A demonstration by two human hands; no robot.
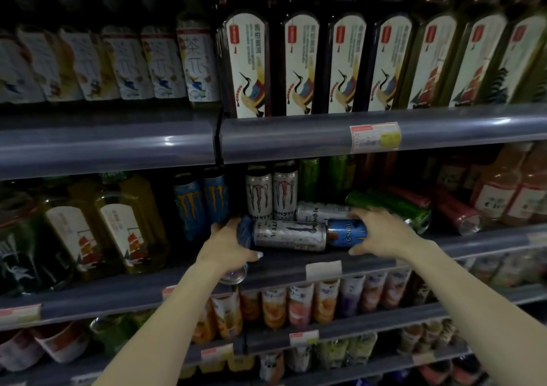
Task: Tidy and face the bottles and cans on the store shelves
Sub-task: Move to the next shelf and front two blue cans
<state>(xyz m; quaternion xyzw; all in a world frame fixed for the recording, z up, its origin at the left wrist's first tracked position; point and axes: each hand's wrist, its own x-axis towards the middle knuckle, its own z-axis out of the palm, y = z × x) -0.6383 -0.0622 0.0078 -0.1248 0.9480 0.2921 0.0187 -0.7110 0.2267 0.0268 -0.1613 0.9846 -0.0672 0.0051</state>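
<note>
Both hands are working the middle shelf (296,262), dim lighting. Left hand (229,245) is wrapping its grip around a blue energy-drink can (245,233), tilted, its shiny end (233,274) poking out past the shelf's front edge below the wrist. Right hand (381,231) is curling its grip over a second blue can lying on its side (346,234), fingers on top, thumb underneath at the front.

Between the two hands a silver can with a dark claw logo (290,234) is lying on its side, end touching the right-hand blue can. Just behind it another silver can (321,211) is also lying flat. Further right, a green can (387,206) and a red can (457,215) are lying tipped over, angled toward the front.

Still upright at the back: two blue cans (201,199), two silver-white cans with pink claw marks (272,193), green cans (309,175) in shadow behind.

Left of the cans, yellow-tea bottles with white ship labels (124,231) are standing faced front. Right end: orange-pink juice bottles (515,187). Upper shelf is carrying tall dark bottles with white crane labels (296,66). Lower shelf: small pastel drink bottles (325,305) in a row.
</note>
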